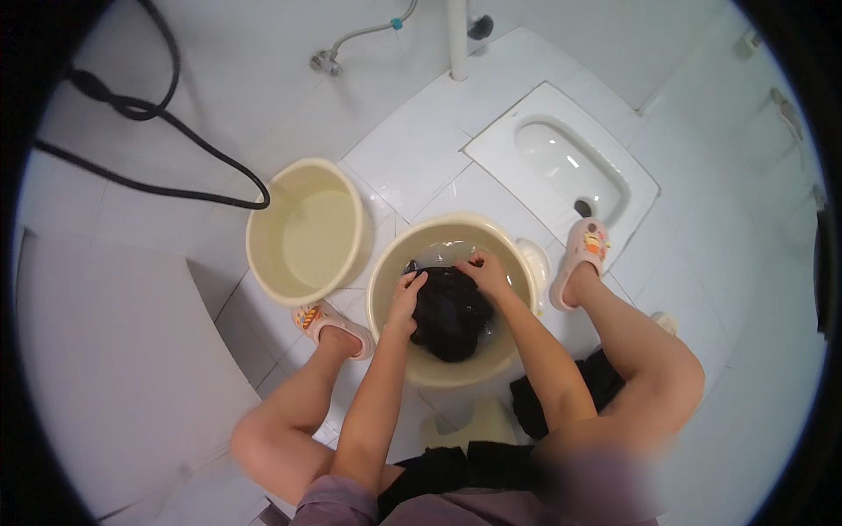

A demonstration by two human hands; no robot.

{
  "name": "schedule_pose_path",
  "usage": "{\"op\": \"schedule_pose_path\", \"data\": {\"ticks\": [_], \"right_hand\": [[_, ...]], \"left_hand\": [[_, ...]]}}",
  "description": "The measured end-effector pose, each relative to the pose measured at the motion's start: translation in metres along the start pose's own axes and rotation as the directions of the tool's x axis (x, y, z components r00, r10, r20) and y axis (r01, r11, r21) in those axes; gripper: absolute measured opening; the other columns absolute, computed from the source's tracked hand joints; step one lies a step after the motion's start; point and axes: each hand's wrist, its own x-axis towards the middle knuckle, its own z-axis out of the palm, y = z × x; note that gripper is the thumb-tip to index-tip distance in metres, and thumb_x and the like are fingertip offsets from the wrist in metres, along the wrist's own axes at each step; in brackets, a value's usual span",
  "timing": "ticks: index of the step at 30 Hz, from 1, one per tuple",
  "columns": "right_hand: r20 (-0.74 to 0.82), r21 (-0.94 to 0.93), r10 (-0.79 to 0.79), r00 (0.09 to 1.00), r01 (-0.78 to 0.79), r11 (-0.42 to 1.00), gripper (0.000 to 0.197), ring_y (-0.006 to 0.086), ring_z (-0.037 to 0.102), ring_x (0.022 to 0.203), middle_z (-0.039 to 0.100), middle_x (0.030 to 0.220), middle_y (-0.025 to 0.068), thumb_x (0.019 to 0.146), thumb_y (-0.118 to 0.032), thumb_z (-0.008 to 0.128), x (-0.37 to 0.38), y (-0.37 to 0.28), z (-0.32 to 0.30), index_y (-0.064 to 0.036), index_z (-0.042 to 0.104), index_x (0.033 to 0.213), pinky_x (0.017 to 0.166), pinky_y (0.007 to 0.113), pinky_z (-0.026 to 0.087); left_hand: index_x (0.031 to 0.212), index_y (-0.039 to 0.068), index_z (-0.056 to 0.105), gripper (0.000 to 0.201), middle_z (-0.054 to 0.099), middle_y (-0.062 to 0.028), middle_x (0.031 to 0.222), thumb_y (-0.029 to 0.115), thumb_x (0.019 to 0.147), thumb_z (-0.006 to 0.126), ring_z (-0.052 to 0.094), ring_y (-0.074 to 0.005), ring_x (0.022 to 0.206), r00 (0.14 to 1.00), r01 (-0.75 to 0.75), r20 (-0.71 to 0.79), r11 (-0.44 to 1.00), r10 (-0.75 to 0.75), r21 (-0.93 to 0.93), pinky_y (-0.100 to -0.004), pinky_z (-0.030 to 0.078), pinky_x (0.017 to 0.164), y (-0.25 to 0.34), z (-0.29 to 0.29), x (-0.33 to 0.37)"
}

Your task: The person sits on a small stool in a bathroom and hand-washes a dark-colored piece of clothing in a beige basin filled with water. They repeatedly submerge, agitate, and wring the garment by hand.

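Note:
A cream plastic basin [456, 377] stands on the floor between my feet, with water in it. In the water lies a bunched black cloth [452, 324], dark and wet; its exact kind cannot be made out. The fingers of my left hand [404, 302] are closed on the cloth's left edge. At its upper right edge my right hand [484, 273] has bent fingers gripping the fabric. Both hands are inside the basin's rim, and some fingertips are hidden against the dark cloth.
A second cream basin [355, 241] holding water stands to the left, a black hose [210, 158] hanging over its rim. A squat toilet [570, 167] lies at the far right. Black fabric [526, 408] is beside my right leg. A white pipe [458, 44] rises at the back.

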Motion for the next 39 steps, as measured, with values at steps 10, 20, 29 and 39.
{"op": "schedule_pose_path", "data": {"ticks": [10,20,29,39], "right_hand": [[0.087,-0.165,0.166,0.982,-0.15,0.975,0.031,0.038,0.046,0.104,0.049,0.113,0.0204,0.079,-0.011,0.052,0.009,0.077,0.084,-0.0028,0.051,0.109,0.088,0.041,0.038],[0.091,0.005,0.071,0.993,-0.071,0.997,0.02,0.0372,0.052,0.087,0.055,0.096,0.0172,0.078,-0.013,0.048,0.016,0.075,0.064,-0.0046,0.059,0.092,0.073,0.042,0.043],[0.283,0.015,-0.491,0.823,0.509,0.861,0.01,0.0252,0.055,0.071,0.052,0.075,0.006,0.065,-0.018,0.06,-0.079,-0.061,0.07,-0.0101,0.059,0.071,0.061,0.035,0.045],[0.153,-0.305,-0.381,0.912,0.411,0.859,0.022,0.0313,0.057,0.069,0.06,0.075,0.0111,0.075,-0.029,0.056,-0.01,-0.024,0.06,-0.0086,0.063,0.072,0.058,0.041,0.046]], "left_hand": [[0.114,0.003,0.047,0.045,0.053,-0.023,0.107,0.011,0.072,0.06,0.05,-0.0382,0.101,0.831,-0.352,0.274,0.076,0.485,0.933,-0.0426,0.041,0.085,-0.079,-0.021,0.1],[0.119,0.007,0.048,0.039,0.056,-0.0121,0.106,0.027,0.085,0.048,0.053,-0.0256,0.098,0.993,0.111,-0.012,0.987,-0.113,-0.116,-0.0351,0.046,0.08,-0.052,-0.042,0.105],[0.113,0.006,0.052,0.045,0.058,-0.0101,0.106,0.042,0.087,0.045,0.054,-0.0218,0.097,0.939,0.166,0.345,0.894,-0.014,-0.416,-0.0354,0.043,0.086,-0.029,-0.025,0.05],[0.109,0.006,0.053,0.041,0.057,-0.0095,0.103,0.04,0.089,0.045,0.053,-0.0213,0.099,0.979,-0.031,0.18,0.935,0.1,-0.354,-0.0362,0.044,0.085,-0.04,0.008,0.026]]}}
